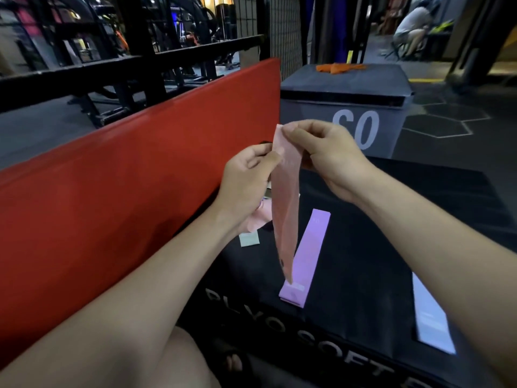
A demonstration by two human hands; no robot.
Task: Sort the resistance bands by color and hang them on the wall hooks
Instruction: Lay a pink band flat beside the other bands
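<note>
— Pink band (pixel 285 197)?
— Held up above the black plyo box (pixel 377 247), hanging lengthwise, lower end dangling over the purple band (pixel 306 256).
— Grip?
— Pinched at the top corner by the right hand (pixel 327 158), thumb against forefinger; pinched just below on the edge by the left hand (pixel 249 177), fingers curled.
— Others?
— Purple band lying flat on the box top; pale lavender band (pixel 430 315) flat near the right edge; more pink (pixel 258 219) and a mint scrap (pixel 249 238) behind the left wrist. Orange bands (pixel 340 67) heaped on the grey box (pixel 344 113) beyond. Red pad (pixel 126 177) alongside, left.
</note>
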